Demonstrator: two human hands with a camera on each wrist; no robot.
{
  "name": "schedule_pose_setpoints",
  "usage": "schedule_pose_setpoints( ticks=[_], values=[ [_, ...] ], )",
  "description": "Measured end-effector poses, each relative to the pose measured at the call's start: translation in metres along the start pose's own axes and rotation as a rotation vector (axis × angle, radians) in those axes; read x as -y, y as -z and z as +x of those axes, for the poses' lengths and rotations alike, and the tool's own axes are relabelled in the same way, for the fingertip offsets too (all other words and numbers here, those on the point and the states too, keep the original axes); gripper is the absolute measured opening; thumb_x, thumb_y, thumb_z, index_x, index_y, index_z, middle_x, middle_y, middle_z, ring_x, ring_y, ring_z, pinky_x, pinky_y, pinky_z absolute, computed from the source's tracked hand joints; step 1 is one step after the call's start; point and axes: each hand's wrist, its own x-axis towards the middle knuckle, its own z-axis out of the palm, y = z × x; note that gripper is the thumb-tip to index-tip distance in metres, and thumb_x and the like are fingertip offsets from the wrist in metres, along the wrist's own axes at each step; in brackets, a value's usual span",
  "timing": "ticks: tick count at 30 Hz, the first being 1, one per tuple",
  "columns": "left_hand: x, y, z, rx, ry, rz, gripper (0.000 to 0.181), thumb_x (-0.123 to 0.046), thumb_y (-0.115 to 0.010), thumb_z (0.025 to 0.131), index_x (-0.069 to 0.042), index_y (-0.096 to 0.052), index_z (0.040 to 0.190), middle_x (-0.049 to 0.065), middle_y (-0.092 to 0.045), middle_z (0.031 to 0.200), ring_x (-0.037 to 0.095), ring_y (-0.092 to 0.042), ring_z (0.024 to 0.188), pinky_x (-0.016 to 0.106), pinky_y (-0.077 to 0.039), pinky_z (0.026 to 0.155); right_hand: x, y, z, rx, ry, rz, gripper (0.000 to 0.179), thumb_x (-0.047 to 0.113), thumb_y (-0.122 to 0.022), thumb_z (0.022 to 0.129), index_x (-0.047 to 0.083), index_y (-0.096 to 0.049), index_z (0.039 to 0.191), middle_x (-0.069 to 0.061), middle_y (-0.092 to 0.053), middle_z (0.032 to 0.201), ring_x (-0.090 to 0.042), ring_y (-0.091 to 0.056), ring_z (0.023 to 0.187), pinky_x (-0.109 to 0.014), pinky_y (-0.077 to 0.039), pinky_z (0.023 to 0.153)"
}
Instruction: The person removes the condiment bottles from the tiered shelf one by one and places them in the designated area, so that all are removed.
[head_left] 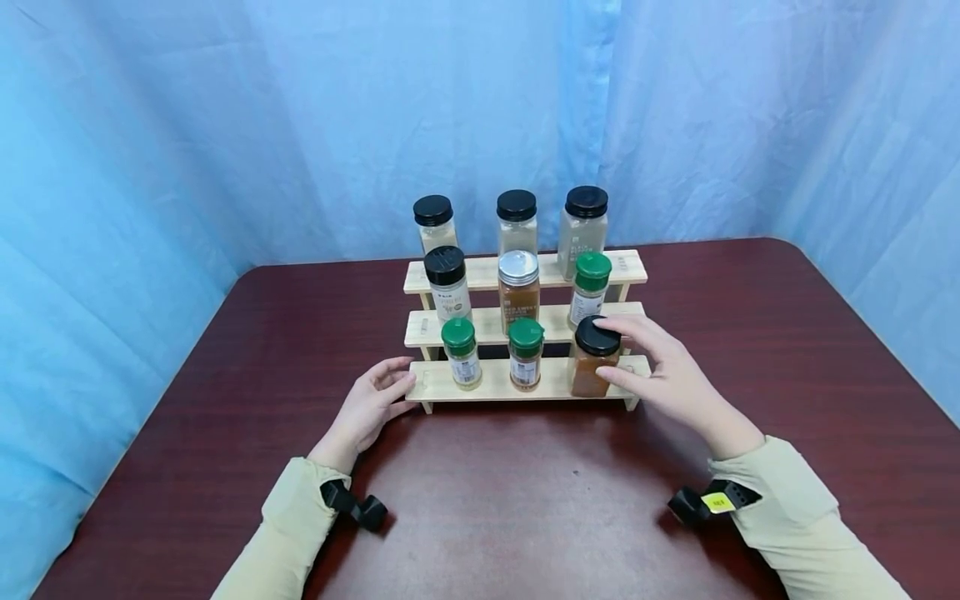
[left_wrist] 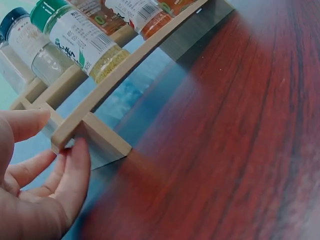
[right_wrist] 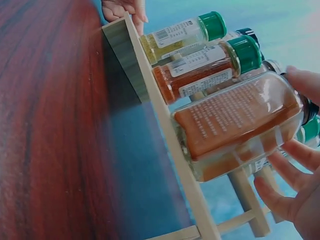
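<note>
At the left end of the rack's lowest step is my left hand [head_left: 372,404]. In the left wrist view its thumb lies over the end of the wooden spice rack [left_wrist: 107,90] and its fingertips touch it from below. My right hand [head_left: 675,387] holds a square glass spice jar [head_left: 591,377] with a black lid and orange-brown powder, thumb and fingers about its upper part. That jar stands at the right end of the lowest step; the right wrist view shows its printed side [right_wrist: 240,120]. Two green-capped spice bottles [head_left: 465,372] [head_left: 525,372] stand to its left.
On the middle step stand a black-capped bottle [head_left: 453,302], a silver-lidded jar [head_left: 519,304] and a green-capped bottle [head_left: 587,305]. Three black-lidded jars [head_left: 581,237] line the top step. The rack stands on a dark red wooden table [head_left: 510,500], with blue curtains [head_left: 420,100] behind.
</note>
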Motion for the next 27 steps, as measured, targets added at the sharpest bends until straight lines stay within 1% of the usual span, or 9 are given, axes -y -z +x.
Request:
schedule_pose_setpoints(
  ticks=[3,5,9,17,23,27],
  values=[
    [0.0036,0.0000,0.0015,-0.006,0.001,-0.043,0.045,-0.001,-0.049,0.096,0.006,-0.034,0.138,-0.004,-0.055,0.095,0.003,-0.060,0.079,0.020,-0.052,0.072,-0.0005,-0.0027,-0.0016,0.004,-0.041,-0.023,0.058,-0.004,-0.073,0.077,0.008,-0.054,0.130,-0.008,-0.054,0.126,0.008,-0.050,0.108,-0.008,-0.042,0.089],
    [0.0052,0.0010,0.0025,-0.010,0.009,-0.068,0.046,0.001,-0.049,0.095,0.006,-0.034,0.138,-0.005,-0.056,0.092,0.002,-0.060,0.078,0.018,-0.051,0.071,-0.0007,-0.0039,-0.0016,0.009,-0.049,-0.014,0.059,-0.005,-0.073,0.077,0.007,-0.052,0.132,-0.011,-0.054,0.127,0.009,-0.051,0.104,-0.008,-0.042,0.089],
    [0.0072,0.0030,0.0040,-0.009,0.027,-0.082,0.047,0.002,-0.050,0.095,0.006,-0.034,0.138,-0.006,-0.056,0.089,0.001,-0.060,0.077,0.016,-0.051,0.071,-0.0011,-0.0045,-0.0030,0.025,-0.057,-0.016,0.060,-0.005,-0.072,0.078,0.006,-0.049,0.133,-0.013,-0.053,0.128,0.010,-0.051,0.103,-0.007,-0.043,0.088],
    [0.0049,0.0026,0.0058,0.002,0.030,-0.086,0.044,0.002,-0.050,0.095,0.004,-0.035,0.136,-0.005,-0.057,0.091,0.002,-0.060,0.078,0.016,-0.051,0.073,-0.0037,-0.0040,-0.0027,0.025,-0.045,-0.035,0.064,-0.007,-0.073,0.076,0.004,-0.047,0.134,-0.015,-0.052,0.129,0.011,-0.046,0.109,-0.008,-0.043,0.088],
    [0.0048,0.0037,0.0073,0.012,0.020,-0.111,0.043,0.003,-0.049,0.095,0.005,-0.035,0.136,-0.006,-0.056,0.089,0.002,-0.060,0.078,0.016,-0.051,0.074,-0.0038,-0.0044,-0.0012,0.024,-0.034,-0.021,0.065,-0.009,-0.073,0.075,0.002,-0.046,0.133,-0.017,-0.052,0.127,0.011,-0.046,0.108,-0.008,-0.043,0.088],
    [0.0073,0.0045,0.0052,0.015,0.041,-0.120,0.045,0.003,-0.048,0.095,0.005,-0.033,0.137,-0.006,-0.056,0.089,0.002,-0.060,0.078,0.016,-0.051,0.075,-0.0041,-0.0060,-0.0034,0.031,-0.033,-0.004,0.065,-0.009,-0.074,0.074,0.002,-0.047,0.132,-0.017,-0.051,0.128,0.011,-0.045,0.111,-0.008,-0.043,0.088]
  ],
)
